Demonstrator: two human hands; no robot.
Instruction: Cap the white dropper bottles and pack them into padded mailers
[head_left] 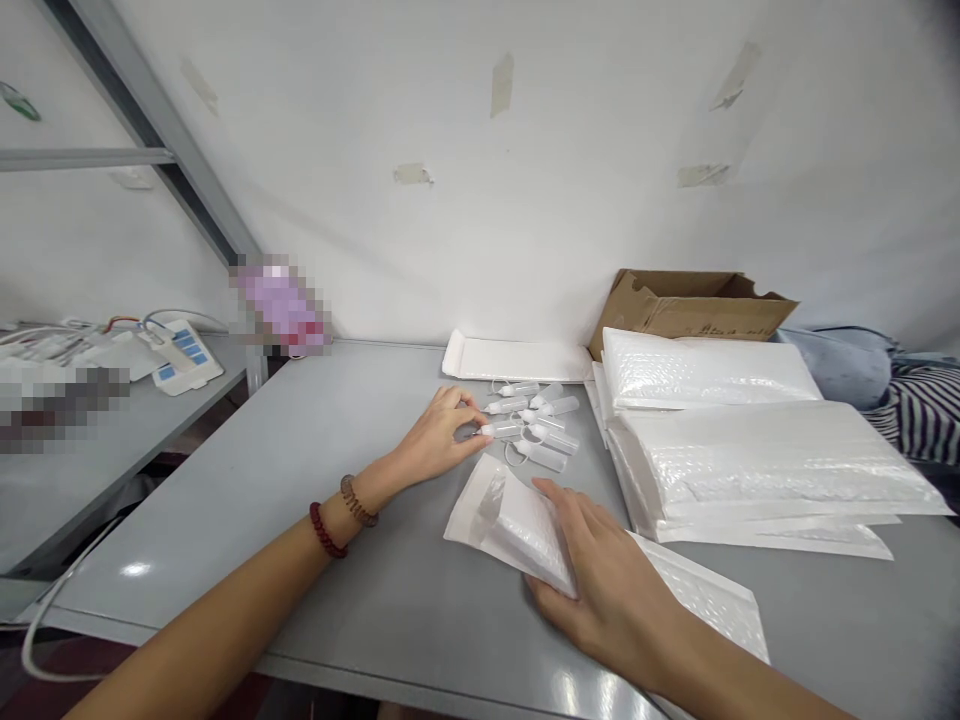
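Observation:
My left hand [442,432] pinches the tip end of a small clear needle-tip bottle [504,430] between thumb and fingers. Several similar bottles [541,456] with white caps and thin loops lie in a loose group just right of it on the table. Nearer to me, my right hand [604,560] is wrapped around a white bubble mailer [517,525]. The mailer's mouth gapes toward the bottles, and its far end stretches under my right wrist. My palm hides its middle.
To the right, white bubble mailers [780,460] lie stacked, with a cardboard box [705,305] behind. Another flat mailer [525,360] rests by the wall. Fabric [847,365] lies at far right. A power strip [187,355] with cables is on the left table, beside a metal post.

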